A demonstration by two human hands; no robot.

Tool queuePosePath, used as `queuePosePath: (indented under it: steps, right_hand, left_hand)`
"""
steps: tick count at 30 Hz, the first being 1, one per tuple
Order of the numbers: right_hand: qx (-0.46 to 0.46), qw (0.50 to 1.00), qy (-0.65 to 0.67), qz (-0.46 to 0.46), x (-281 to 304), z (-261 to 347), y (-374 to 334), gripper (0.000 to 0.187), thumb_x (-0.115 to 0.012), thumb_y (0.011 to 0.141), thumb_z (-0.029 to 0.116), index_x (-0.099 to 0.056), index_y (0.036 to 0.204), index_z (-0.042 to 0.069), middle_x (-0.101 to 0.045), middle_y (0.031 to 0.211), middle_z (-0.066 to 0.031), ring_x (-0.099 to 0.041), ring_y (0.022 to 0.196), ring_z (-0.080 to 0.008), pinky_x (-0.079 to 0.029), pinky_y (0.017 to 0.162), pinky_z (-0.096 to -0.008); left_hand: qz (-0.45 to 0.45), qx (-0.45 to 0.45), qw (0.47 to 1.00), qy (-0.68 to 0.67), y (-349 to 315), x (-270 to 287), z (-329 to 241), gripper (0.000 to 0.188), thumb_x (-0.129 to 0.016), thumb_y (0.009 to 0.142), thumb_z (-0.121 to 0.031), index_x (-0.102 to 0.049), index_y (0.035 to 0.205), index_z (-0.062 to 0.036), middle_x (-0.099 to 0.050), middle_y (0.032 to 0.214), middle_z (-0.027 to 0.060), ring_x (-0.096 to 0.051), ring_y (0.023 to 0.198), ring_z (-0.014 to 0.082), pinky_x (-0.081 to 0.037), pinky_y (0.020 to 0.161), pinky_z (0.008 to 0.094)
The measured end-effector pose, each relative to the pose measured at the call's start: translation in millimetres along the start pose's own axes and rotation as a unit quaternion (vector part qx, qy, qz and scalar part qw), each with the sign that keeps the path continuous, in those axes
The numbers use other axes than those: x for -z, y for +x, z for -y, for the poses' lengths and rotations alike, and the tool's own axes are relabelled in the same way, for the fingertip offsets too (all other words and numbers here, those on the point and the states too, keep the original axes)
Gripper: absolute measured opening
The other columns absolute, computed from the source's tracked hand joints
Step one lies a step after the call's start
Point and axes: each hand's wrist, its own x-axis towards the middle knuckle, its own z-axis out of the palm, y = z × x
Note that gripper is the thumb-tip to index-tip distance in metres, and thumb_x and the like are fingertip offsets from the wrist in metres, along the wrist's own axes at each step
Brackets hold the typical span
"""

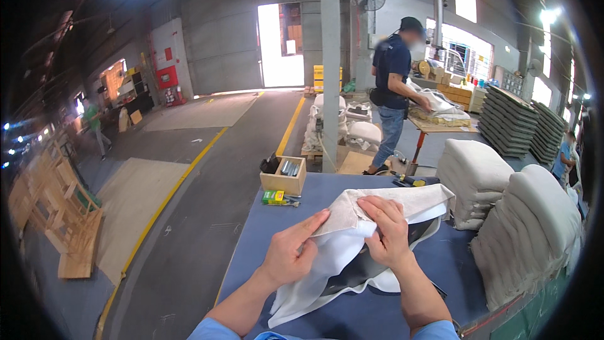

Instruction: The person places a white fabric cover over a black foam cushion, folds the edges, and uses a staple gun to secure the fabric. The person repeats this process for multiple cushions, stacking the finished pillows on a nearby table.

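In front of me, a beige fabric cover [418,199] with a white lining [333,253] lies partly over a dark panel [355,272] on the blue worktop [251,271]. My left hand [294,249] pinches the fabric's folded edge near its left corner, thumb below and fingers on top. A short way to the right, my right hand [388,232] grips the same fabric at a gathered fold, fingertips pressed on its upper face. The white layer hangs loose toward me. Part of the dark panel is hidden under the cloth.
A wooden box [290,184] of metal pieces and a small green-yellow carton [273,197] sit at the far left corner. A yellow-black power tool [412,181] lies beyond the fabric. Beige padded covers [531,220] are stacked at right. Past the post [329,56], a co-worker [391,82] handles fabric.
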Motion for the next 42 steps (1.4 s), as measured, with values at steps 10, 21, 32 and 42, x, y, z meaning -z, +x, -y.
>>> queuePosePath:
  steps: [10, 21, 32, 42]
  right_hand:
    - [0.014, 0.996, 0.040, 0.077, -5.2, 14.8, 8.1, 0.053, -0.058, 0.082, 0.010, -0.067, 0.133, -0.001, -0.066, 0.134, -0.0194, -0.062, 0.122, -0.0366, -0.041, 0.106, -0.0456]
    - [-0.054, 0.956, 0.170, 0.232, 32.4, 21.5, 61.2, 0.035, -0.063, 0.098, 0.016, -0.072, 0.126, -0.002, -0.070, 0.130, -0.0221, -0.067, 0.121, -0.0372, -0.053, 0.103, -0.0433]
    - [-0.044, 0.966, 0.099, 0.234, 31.4, 20.0, 75.5, 0.022, -0.067, 0.096, 0.009, -0.073, 0.115, -0.001, -0.075, 0.109, -0.0190, -0.073, 0.098, -0.0358, -0.059, 0.086, -0.0418]
    - [-0.087, 0.986, 0.080, 0.118, -13.0, 10.1, 56.7, 0.009, -0.064, 0.102, 0.007, -0.071, 0.102, 0.001, -0.075, 0.089, -0.0131, -0.073, 0.080, -0.0266, -0.056, 0.073, -0.0354]
  left_hand:
    - [-0.062, 0.041, 0.997, 0.014, 8.5, 6.9, -4.5, 0.063, -0.050, 0.079, 0.013, -0.066, 0.138, -0.0021, -0.070, 0.126, 0.0150, -0.069, 0.115, 0.0250, -0.052, 0.097, 0.0326]
    - [-0.258, -0.044, 0.965, -0.014, -0.3, -46.7, 31.8, 0.050, -0.049, 0.080, 0.010, -0.069, 0.124, 0.0014, -0.067, 0.113, 0.0166, -0.066, 0.105, 0.0306, -0.050, 0.095, 0.0352]
    - [-0.292, 0.019, 0.954, -0.068, 6.3, -71.3, 19.1, 0.023, -0.057, 0.094, 0.001, -0.069, 0.115, -0.0007, -0.064, 0.105, 0.0098, -0.062, 0.096, 0.0205, -0.048, 0.089, 0.0301]
    - [-0.337, 0.040, 0.924, -0.178, 5.0, -82.2, 30.8, 0.012, -0.059, 0.097, -0.002, -0.063, 0.108, -0.0021, -0.061, 0.101, 0.0067, -0.057, 0.091, 0.0162, -0.047, 0.085, 0.0293]
